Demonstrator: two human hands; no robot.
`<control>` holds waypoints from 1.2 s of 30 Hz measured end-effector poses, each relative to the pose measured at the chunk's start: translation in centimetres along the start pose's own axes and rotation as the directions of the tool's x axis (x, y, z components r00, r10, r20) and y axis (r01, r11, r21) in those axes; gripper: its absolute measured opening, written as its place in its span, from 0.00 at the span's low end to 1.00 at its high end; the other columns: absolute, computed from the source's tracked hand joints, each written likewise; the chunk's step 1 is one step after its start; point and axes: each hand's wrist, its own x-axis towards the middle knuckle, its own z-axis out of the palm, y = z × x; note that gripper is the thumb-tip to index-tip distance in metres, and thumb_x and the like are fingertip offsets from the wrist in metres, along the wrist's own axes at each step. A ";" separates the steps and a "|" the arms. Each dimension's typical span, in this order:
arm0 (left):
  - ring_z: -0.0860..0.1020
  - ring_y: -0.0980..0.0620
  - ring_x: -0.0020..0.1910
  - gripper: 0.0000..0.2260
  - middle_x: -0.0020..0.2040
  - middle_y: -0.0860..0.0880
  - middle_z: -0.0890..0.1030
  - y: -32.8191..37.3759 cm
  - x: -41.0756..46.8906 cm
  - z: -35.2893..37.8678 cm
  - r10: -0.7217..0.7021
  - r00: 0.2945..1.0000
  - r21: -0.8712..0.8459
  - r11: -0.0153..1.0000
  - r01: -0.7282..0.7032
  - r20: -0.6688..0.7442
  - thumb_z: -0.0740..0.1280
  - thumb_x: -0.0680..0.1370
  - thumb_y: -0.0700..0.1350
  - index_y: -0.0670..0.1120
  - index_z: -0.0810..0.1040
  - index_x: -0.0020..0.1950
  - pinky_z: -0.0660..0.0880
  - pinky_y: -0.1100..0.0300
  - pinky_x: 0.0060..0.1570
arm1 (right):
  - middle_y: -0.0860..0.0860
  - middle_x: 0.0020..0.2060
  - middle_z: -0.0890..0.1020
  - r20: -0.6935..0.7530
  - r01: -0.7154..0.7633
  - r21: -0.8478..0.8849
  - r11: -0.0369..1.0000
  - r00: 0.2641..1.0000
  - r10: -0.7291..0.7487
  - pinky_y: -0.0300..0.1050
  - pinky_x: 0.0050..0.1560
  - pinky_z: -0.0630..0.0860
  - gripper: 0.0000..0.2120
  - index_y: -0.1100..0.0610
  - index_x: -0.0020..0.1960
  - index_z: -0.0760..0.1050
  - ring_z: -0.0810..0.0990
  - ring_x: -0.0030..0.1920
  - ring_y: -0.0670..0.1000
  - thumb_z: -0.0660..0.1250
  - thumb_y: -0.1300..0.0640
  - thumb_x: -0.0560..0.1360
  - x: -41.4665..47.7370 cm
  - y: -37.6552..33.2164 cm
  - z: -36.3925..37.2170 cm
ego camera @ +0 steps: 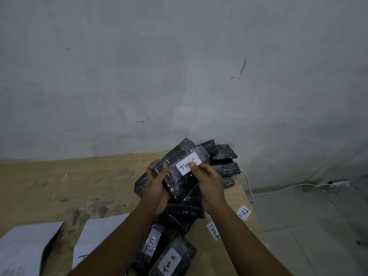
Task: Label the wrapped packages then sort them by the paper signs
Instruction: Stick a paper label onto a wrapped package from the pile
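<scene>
Glossy black wrapped package [179, 176] in left hand's [157, 188] grip; right hand [211, 182] pinches its paper label [189, 163].

Wooden table [59, 182]; black packages [225, 156], paper signs [95, 236], loose labels [214, 231].

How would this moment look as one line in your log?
step: labelling | left hand: holds wrapped package | right hand: presses "TIM C" label | loose labels: on table
</scene>
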 end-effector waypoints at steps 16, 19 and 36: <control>0.83 0.46 0.50 0.21 0.55 0.44 0.82 -0.7 0.2 -0.4 0.082 0.996 0.144 0.986 -0.086 0.030 0.68 0.75 0.32 0.52 0.70 0.61 0.80 0.56 0.37 | 0.51 0.33 0.82 -0.072 0.216 -0.391 0.895 0.962 -0.264 0.52 0.42 0.79 0.10 0.55 0.39 0.79 0.79 0.35 0.48 0.73 0.49 0.72 -0.1 0.9 0.5; 0.83 0.47 0.48 0.21 0.53 0.45 0.83 -0.8 0.2 -0.4 0.077 0.997 0.152 0.985 -0.080 0.028 0.68 0.75 0.32 0.53 0.71 0.61 0.80 0.58 0.38 | 0.45 0.41 0.78 -0.164 0.175 -0.462 0.869 0.946 -0.278 0.54 0.49 0.79 0.13 0.46 0.45 0.76 0.78 0.47 0.50 0.75 0.43 0.68 0.5 1.4 0.3; 0.83 0.46 0.49 0.20 0.56 0.42 0.81 -1.0 0.3 -0.9 0.047 0.997 0.390 0.921 -0.018 -0.065 0.73 0.74 0.41 0.49 0.69 0.62 0.81 0.54 0.41 | 0.47 0.39 0.79 -0.210 0.106 -0.477 0.872 0.950 -0.230 0.40 0.38 0.73 0.17 0.55 0.46 0.78 0.78 0.41 0.47 0.69 0.41 0.73 3.0 1.5 -1.7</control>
